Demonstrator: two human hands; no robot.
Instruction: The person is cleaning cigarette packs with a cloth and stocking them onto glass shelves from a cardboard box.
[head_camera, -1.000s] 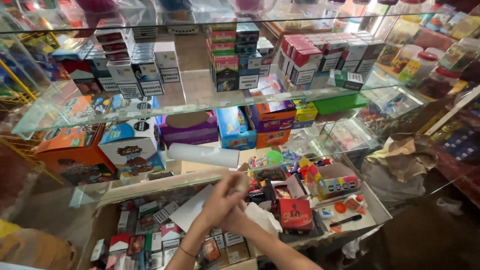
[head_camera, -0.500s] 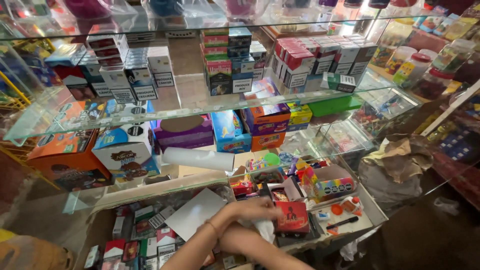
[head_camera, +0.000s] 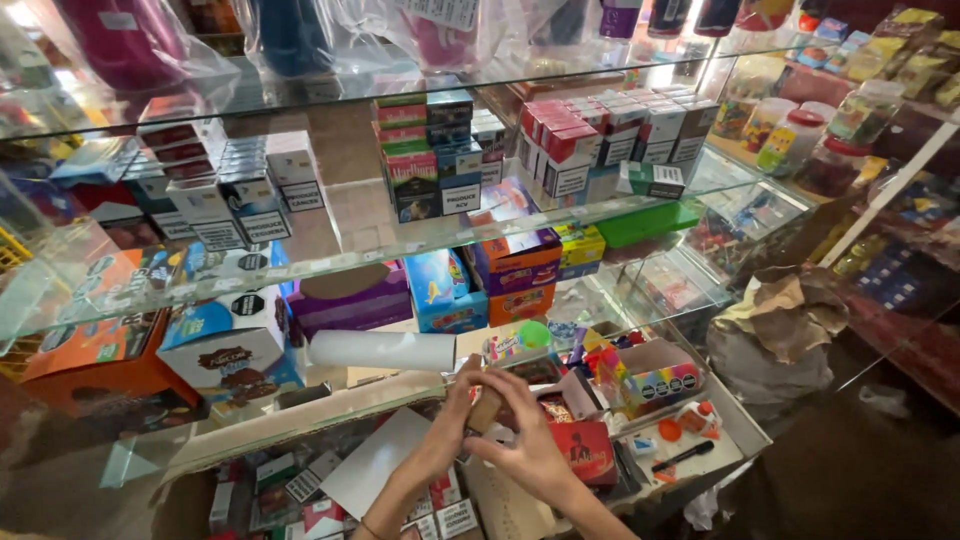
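I saw both hands, left hand (head_camera: 450, 425) and right hand (head_camera: 525, 435), pinching a small brown packet (head_camera: 486, 408) between their fingers above the red box (head_camera: 585, 450).

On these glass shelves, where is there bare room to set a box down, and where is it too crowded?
Bare glass shows on the middle shelf between the white packs and the green-and-blue stack. The lower shelf is crowded around both hands, apart from a pale flat sheet beside the left wrist.

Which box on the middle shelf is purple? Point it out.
The wide purple box, between the blue-and-white carton and the light blue box. It alone is purple with a brown top; the white roll lies before it.
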